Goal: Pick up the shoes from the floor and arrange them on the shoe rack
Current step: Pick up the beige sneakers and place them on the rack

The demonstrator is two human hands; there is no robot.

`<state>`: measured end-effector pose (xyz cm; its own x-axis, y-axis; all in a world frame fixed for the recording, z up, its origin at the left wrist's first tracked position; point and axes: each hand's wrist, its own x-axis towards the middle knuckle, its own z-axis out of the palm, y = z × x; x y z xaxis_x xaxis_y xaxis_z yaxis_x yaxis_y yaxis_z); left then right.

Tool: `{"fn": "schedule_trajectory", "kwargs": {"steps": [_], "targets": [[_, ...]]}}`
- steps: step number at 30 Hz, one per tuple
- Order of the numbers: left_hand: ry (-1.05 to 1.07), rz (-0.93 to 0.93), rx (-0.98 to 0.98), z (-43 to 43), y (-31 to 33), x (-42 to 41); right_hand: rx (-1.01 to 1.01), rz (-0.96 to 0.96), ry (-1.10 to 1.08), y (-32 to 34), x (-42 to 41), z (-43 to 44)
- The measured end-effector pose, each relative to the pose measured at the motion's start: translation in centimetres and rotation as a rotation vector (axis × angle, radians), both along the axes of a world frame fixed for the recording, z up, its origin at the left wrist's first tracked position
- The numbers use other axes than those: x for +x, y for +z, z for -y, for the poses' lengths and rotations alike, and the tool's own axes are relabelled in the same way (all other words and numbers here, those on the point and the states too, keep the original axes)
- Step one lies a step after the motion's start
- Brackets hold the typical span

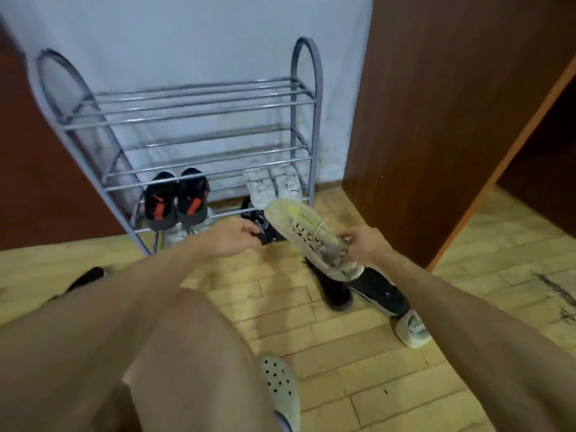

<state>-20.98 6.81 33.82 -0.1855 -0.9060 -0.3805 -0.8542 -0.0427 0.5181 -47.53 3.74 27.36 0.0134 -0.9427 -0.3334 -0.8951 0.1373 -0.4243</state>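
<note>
A pale cream sneaker [311,241] is gripped near its heel by the right hand [366,247], fingers closed around the collar, and is held in the air with its toe pointing up and away toward the shoe rack [193,120]. The right forearm is stretched forward from the lower right. A black shoe [265,227] at the foot of the rack is pinched at its opening by the left hand [230,238], whose arm is extended straight ahead over a bent knee. Beneath the lifted sneaker, a black shoe with a white stripe [380,294] and another dark shoe [335,291] are seen lying on the tiled floor [358,369], with a second cream sneaker [411,330] just beyond them. On the rack's lower shelves, a black-and-red pair [176,198] is placed at the left and a white pair [274,182] at the right. The upper shelves are seen bare. A grey clog [279,381] is worn on the foot below.
</note>
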Motion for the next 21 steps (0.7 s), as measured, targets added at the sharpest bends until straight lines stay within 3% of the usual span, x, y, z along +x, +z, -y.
{"fn": "schedule_trajectory", "kwargs": {"steps": [5,10,15,21], "targets": [[0.141,0.086,-0.193,-4.5,8.4,8.1,-0.225,-0.017,0.151,9.3,9.8,1.3],[0.386,0.087,-0.250,-9.4,11.7,18.3,-0.396,-0.140,0.369,15.0,21.7,0.5],[0.575,0.074,-0.192,-14.0,8.8,26.7,-0.392,-0.198,0.558,15.0,32.6,-1.0],[0.676,-0.042,-0.028,-14.4,0.2,33.9,-0.317,-0.267,0.700,9.9,41.0,-1.4]]}}
